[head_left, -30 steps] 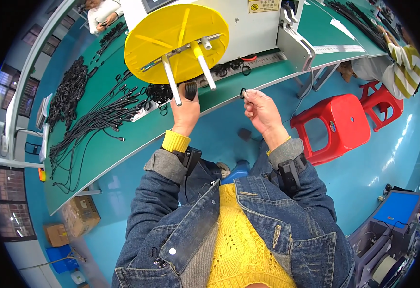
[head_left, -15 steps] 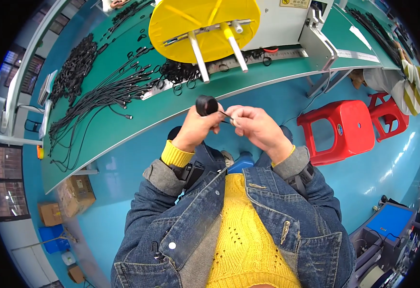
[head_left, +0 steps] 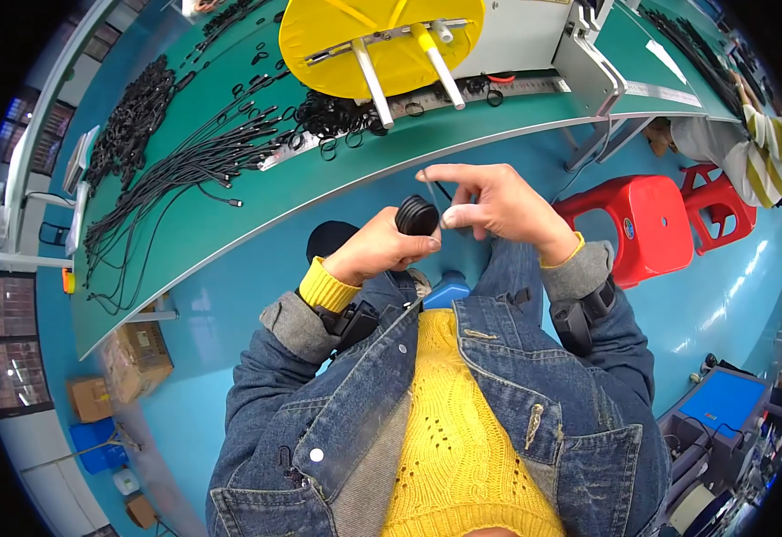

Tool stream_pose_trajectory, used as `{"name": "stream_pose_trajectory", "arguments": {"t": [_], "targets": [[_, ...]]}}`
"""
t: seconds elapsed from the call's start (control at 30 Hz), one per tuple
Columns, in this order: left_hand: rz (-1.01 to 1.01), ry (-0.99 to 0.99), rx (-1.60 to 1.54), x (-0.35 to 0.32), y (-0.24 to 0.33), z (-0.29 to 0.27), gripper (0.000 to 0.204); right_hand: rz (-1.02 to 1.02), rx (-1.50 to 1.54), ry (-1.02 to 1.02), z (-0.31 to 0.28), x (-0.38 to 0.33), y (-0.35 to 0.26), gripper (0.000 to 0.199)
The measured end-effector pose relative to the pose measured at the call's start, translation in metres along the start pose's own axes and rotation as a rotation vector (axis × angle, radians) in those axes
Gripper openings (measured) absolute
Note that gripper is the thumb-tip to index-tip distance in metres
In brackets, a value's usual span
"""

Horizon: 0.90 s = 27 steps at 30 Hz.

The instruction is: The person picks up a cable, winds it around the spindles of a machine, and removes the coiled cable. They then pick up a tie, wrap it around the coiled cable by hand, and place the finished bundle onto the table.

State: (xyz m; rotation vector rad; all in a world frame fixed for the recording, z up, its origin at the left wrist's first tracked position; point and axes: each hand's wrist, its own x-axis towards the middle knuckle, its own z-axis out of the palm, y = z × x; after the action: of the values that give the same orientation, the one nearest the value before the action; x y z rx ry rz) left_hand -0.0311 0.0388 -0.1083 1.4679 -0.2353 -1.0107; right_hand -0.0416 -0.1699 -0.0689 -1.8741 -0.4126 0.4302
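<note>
My left hand (head_left: 378, 246) is closed around a coiled black cable (head_left: 417, 216), with its round loops standing up between thumb and fingers. Just right of the coil is my right hand (head_left: 503, 208), its index finger and thumb stretched apart. A thin, blurred band (head_left: 430, 192) spans from that fingertip toward the thumb; what it is made of cannot be made out. A short dark strand (head_left: 444, 190) shows behind it. Both hands are held in front of the table edge, above my knees.
On the green table (head_left: 167, 255) lie a bundle of black cables (head_left: 181, 170), a dark pile of cables (head_left: 131, 125) and small black rings (head_left: 328, 148). A yellow disc (head_left: 378, 49) with metal rods juts over the edge. Red stools (head_left: 646, 228) stand right, near another person (head_left: 758, 161).
My right hand has gone from pinching a dark strand by the coil to spreading its index finger and thumb. The coil in my left hand has shifted slightly right and down.
</note>
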Motion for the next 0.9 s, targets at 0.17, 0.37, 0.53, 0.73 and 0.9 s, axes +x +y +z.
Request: {"name": "stream_pose_trajectory", "arguments": {"t": [0.17, 0.37, 0.53, 0.73, 0.9], "targets": [[0.024, 0.094, 0.317, 0.008, 0.002, 0.014, 0.015, -0.486, -0.529, 0.026, 0.011, 0.013, 0.01, 0.042], [0.182, 0.19, 0.265, -0.003, 0.003, 0.012, 0.033, 0.013, 0.457, 0.027, 0.017, 0.014, 0.044, 0.026], [0.411, 0.338, 0.302, -0.01, -0.004, 0.015, 0.046, 0.016, 0.346, 0.202, 0.03, 0.014, 0.038, 0.024], [0.526, 0.465, 0.6, 0.0, -0.022, 0.013, 0.037, -0.305, -0.581, 0.358, 0.063, 0.021, -0.004, 0.026], [0.511, 0.609, 0.676, 0.005, -0.054, -0.002, 0.023, -0.299, -0.686, 0.385, 0.093, 0.04, 0.009, 0.031]]}}
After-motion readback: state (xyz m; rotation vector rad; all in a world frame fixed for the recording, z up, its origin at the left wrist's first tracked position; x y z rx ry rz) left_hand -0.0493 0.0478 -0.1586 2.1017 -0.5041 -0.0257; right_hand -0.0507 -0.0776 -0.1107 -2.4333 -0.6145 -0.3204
